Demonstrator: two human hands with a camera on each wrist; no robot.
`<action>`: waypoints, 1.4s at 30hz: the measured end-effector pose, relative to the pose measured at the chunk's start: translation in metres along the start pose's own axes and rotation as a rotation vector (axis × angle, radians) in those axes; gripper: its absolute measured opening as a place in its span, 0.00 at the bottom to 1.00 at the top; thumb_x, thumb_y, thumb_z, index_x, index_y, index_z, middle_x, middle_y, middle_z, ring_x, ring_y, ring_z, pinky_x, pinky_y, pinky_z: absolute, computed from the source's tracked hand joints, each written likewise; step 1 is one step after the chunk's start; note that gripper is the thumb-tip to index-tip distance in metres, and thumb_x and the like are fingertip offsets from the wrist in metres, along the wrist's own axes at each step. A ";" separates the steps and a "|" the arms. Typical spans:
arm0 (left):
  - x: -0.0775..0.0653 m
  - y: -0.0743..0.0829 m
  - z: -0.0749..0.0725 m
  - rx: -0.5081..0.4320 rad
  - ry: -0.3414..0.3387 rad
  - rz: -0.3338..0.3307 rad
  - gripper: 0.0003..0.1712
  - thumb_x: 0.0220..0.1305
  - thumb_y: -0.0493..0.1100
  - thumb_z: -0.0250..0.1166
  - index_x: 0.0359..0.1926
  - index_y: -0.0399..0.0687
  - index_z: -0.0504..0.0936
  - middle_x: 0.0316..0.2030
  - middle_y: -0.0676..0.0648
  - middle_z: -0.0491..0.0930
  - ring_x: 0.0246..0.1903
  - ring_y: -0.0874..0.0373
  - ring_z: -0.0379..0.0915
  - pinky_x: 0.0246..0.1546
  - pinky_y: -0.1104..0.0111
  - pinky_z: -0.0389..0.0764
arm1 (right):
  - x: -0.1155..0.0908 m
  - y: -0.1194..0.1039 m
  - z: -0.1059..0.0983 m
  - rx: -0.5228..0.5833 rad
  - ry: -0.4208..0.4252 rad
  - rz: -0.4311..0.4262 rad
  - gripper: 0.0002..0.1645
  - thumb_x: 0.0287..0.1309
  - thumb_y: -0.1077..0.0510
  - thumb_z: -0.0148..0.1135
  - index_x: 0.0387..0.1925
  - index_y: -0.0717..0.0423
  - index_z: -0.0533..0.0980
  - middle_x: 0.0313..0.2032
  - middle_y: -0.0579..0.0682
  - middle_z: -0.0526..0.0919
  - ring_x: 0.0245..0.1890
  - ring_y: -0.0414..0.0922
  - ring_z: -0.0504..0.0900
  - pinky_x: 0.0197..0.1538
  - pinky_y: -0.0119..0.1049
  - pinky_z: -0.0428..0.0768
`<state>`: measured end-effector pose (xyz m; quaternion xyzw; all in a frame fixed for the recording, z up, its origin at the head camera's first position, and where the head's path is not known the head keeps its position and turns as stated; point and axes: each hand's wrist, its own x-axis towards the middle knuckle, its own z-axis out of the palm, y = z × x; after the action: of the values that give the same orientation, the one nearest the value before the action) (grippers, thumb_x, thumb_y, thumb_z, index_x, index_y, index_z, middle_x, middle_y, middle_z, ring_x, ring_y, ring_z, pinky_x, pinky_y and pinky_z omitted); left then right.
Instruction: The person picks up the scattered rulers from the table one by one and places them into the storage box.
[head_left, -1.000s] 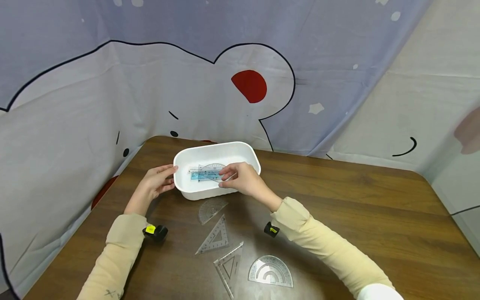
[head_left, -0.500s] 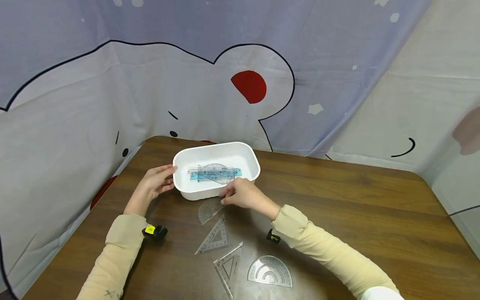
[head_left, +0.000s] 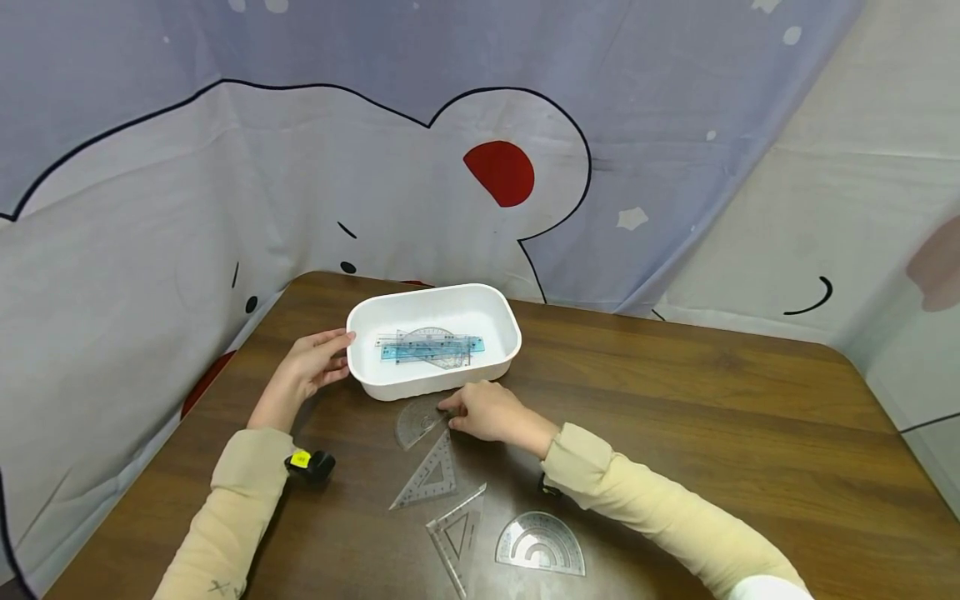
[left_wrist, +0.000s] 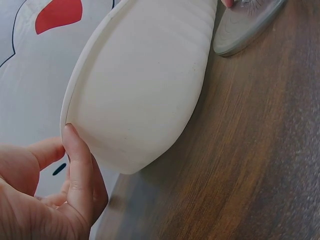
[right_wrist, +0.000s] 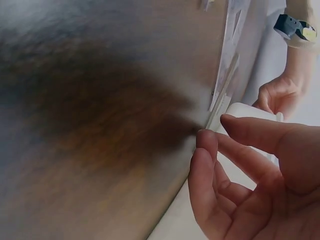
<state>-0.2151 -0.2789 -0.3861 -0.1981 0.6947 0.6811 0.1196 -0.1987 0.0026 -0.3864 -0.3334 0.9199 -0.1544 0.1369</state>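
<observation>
Newly shifted: right hand (head_left: 486, 410), from tub (head_left: 408, 389) down to clear protractor (head_left: 417, 422), lower centre; fingertips at its edge, pinched or not cannot be told; seemingly a pick-up step. Left hand (head_left: 312, 363): gripping tub's left rim. Desk (head_left: 712, 400): widest room at right; tub's near wall just above protractor.

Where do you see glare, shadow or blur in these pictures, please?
Head view: pale sheen on the table around the lower protractor; left wrist view: greyish sheen at lower right; right wrist view: dark shadow beside the right hand, table grain blurred.
</observation>
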 end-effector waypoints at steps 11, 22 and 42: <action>0.000 0.000 0.000 0.003 0.000 0.002 0.38 0.69 0.49 0.57 0.73 0.42 0.54 0.35 0.53 0.72 0.26 0.68 0.72 0.30 0.80 0.82 | -0.016 0.006 -0.001 -0.012 0.009 -0.015 0.19 0.56 0.60 0.66 0.51 0.47 0.82 0.46 0.49 0.86 0.20 0.39 0.67 0.24 0.31 0.68; -0.001 0.000 0.001 -0.002 -0.001 0.002 0.38 0.69 0.49 0.58 0.73 0.42 0.54 0.36 0.53 0.72 0.25 0.69 0.73 0.30 0.80 0.82 | -0.038 0.014 -0.006 0.003 -0.001 -0.003 0.16 0.55 0.63 0.66 0.46 0.49 0.84 0.28 0.52 0.86 0.16 0.38 0.61 0.19 0.28 0.60; 0.000 -0.001 0.001 -0.009 0.009 0.001 0.38 0.68 0.49 0.59 0.73 0.42 0.55 0.36 0.54 0.72 0.25 0.68 0.73 0.29 0.80 0.83 | -0.006 0.004 0.003 0.072 0.151 0.127 0.29 0.30 0.50 0.83 0.38 0.54 0.81 0.32 0.48 0.82 0.33 0.47 0.80 0.36 0.39 0.79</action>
<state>-0.2148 -0.2776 -0.3868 -0.2012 0.6922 0.6835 0.1154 -0.1957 0.0095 -0.3896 -0.2566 0.9408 -0.2031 0.0887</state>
